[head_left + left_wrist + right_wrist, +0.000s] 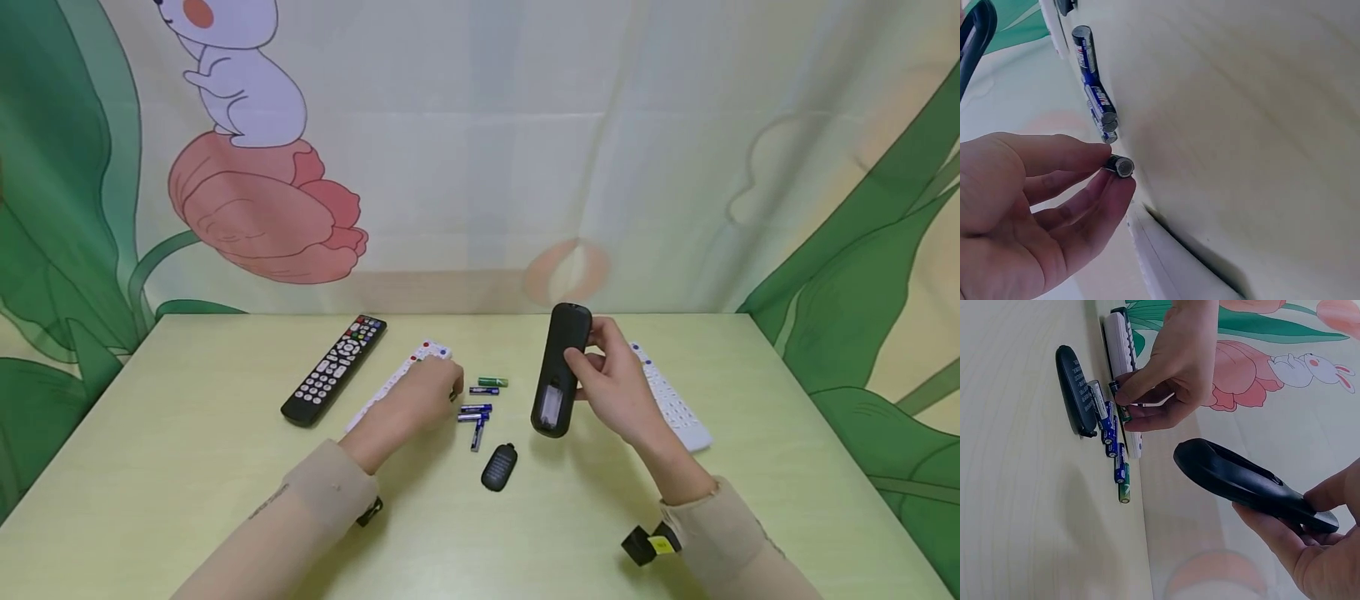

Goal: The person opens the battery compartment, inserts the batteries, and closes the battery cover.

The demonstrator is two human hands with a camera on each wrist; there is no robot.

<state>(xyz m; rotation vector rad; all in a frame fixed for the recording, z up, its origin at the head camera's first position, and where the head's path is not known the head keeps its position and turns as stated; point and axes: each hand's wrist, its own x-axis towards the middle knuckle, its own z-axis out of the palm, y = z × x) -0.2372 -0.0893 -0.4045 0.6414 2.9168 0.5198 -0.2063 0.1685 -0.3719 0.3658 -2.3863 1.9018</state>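
Between thumb and fingertips, my left hand (423,390) pinches a small battery (1120,165). It shows dark green in the right wrist view, low over the table beside the white remote on the left. My right hand (621,392) grips a black remote control (564,354), its back toward the head camera and raised above the table, thumb on the casing. The battery compartment (552,405) at its lower end is uncovered. A loose black battery cover (498,467) lies on the table between the hands. Several blue-and-silver batteries (476,407) and a green battery (492,382) lie near my left fingers.
On the left a black remote with white buttons (334,371) lies face up. A white remote (390,385) is partly hidden under the left forearm. Another white remote (678,408) lies behind the right hand. A printed curtain (480,167) hangs along the table's (187,467) far edge.
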